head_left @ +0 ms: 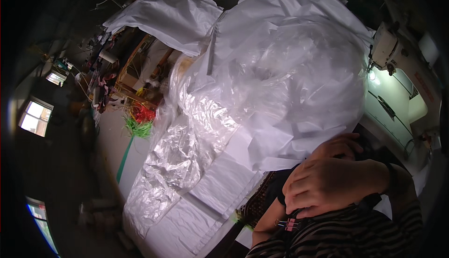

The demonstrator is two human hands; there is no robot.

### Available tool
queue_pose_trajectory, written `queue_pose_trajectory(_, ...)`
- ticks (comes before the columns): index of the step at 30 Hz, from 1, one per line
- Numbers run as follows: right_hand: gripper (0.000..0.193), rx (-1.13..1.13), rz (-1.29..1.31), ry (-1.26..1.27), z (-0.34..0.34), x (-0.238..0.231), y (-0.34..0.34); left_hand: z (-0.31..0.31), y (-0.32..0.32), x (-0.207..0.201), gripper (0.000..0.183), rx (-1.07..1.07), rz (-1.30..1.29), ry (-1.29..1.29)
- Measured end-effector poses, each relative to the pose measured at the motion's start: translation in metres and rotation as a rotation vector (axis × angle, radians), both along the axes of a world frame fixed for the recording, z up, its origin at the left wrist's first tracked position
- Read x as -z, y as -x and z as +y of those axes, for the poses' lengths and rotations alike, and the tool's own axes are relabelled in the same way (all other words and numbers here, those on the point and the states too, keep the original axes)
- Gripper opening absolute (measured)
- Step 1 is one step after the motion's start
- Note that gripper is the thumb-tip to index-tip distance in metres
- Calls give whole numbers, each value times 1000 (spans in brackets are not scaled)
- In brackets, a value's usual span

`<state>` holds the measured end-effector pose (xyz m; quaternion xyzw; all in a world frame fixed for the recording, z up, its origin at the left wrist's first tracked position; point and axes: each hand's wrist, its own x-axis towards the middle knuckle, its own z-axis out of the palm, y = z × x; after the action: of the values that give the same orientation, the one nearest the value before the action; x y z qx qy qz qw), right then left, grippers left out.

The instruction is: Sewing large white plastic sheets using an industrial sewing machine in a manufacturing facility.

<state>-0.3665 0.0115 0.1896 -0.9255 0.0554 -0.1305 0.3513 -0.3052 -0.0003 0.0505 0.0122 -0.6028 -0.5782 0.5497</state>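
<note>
My two arms cross at the lower right. My right hand (322, 183) lies over my left forearm (269, 223), its fingers curled down beside a dark band or sleeve; what they grip, if anything, is hidden. Just beyond it, my left hand (334, 148) is partly covered, with bent fingers pointing right into shadow, and its grasp cannot be made out. In front of both hands spreads a large heap of white and clear plastic sheeting (280, 85). Its near part lies as a folded white sheet (201, 216). The left hand is close to the heap's lower right edge.
A sewing machine (388, 47) with a lit lamp stands at the right, over a pale bed (390, 103). Left of the sheeting are a wooden frame (128, 68), red strands (141, 112) and green strands (139, 128). A small clip (291, 224) lies against my striped clothing. Windows (35, 116) show at far left.
</note>
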Motion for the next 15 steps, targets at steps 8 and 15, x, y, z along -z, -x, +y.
queue_pose_trajectory(8, 35, -388, 623, -364, -12, 14, -32, -5, -1, 4, 35, 130, -24, 140)
queue_pose_trajectory(15, 48, -406, 325, -751, -13, 43, -28, -6, -10, 18, 31, 102, -26, 111)
